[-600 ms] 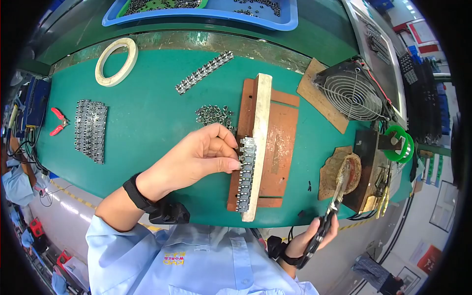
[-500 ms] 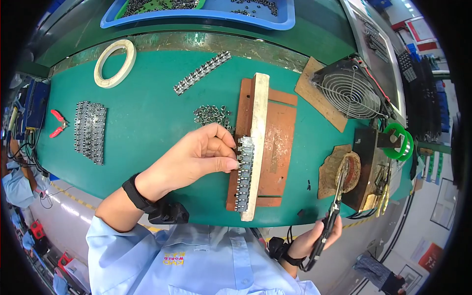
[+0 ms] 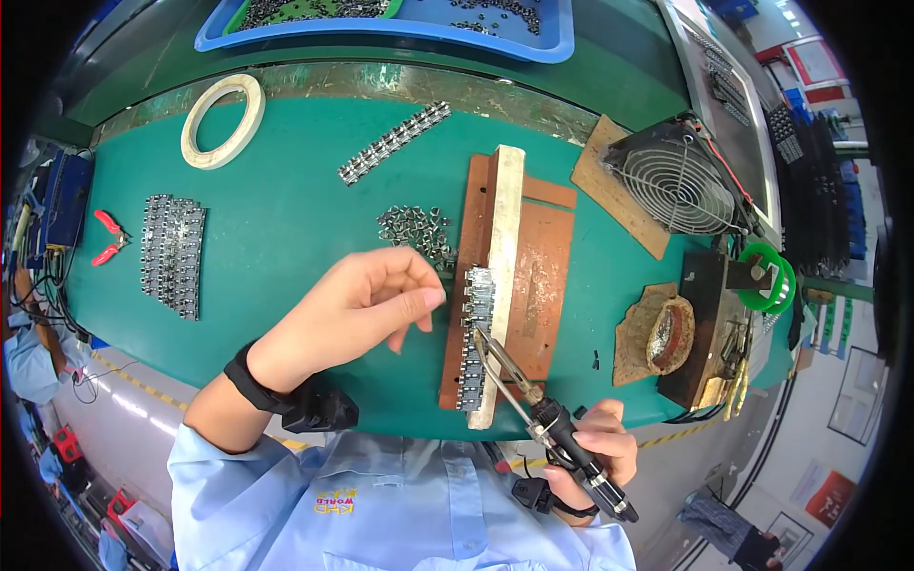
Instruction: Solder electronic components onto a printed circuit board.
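In my right hand (image 3: pixel 605 449) is a black-handled soldering iron (image 3: pixel 564 433), with a thin metal tube running beside its shaft. Its tip meets the middle of a strip of small circuit boards (image 3: pixel 472 366) with metal parts. That strip lies along the left side of a pale bar (image 3: pixel 506 209) on a brown fixture board (image 3: pixel 545 266). My left hand (image 3: pixel 352 305) hovers just left of the strip, thumb and forefinger pinched together; whatever they might hold is hidden. Beyond it lies a pile of small metal pieces (image 3: pixel 416 228).
Another strip (image 3: pixel 394 143) lies farther back, near a tape roll (image 3: pixel 190 143). Several strips (image 3: pixel 171 257) and red-handled cutters (image 3: pixel 112 238) sit at left. On the right are a fan (image 3: pixel 678 181), a round cleaning dish (image 3: pixel 670 335) and a green solder spool (image 3: pixel 776 276). Blue tray (image 3: pixel 562 43) behind.
My right hand has brought the soldering iron leftward from the round dish to the strip. My left hand has drawn slightly left, off the strip, with its fingers still pinched.
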Motion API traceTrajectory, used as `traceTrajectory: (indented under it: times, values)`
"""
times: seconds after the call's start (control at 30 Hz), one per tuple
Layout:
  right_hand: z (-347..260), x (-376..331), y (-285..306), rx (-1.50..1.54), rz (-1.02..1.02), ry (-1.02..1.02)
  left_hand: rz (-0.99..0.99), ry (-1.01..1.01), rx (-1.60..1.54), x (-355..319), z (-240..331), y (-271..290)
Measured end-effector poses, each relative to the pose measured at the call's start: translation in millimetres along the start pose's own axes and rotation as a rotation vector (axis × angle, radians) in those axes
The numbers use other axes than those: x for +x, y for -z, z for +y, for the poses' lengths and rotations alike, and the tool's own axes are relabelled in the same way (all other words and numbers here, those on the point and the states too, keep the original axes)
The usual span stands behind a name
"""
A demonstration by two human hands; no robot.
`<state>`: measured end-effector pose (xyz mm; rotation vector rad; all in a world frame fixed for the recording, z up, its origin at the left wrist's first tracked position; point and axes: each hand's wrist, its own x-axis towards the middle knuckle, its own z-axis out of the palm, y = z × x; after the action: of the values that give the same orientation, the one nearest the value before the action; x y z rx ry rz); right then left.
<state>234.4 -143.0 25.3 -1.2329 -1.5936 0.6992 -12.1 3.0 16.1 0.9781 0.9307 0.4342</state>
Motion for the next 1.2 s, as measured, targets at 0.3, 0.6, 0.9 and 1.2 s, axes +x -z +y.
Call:
traceTrajectory:
  times: [0.3, 0.6, 0.9, 1.2]
  values:
    - [-1, 3, -10, -0.061, -0.024, -0.009, 0.326, -0.401, 0.268, -3, -9, 7]
    - [-4, 2, -9, -0.087, -0.032, -0.013, 0.359, -0.398, 0.327, -6, -7, 13]
    - [11, -44, -12, -0.192, 0.494, -0.04, 0.47, -0.483, 0.545, -3, -3, 11]
    - [17, -61, -5, -0.435, 0.804, -0.296, 0.469, -0.575, 0.938, 0, 2, -2]
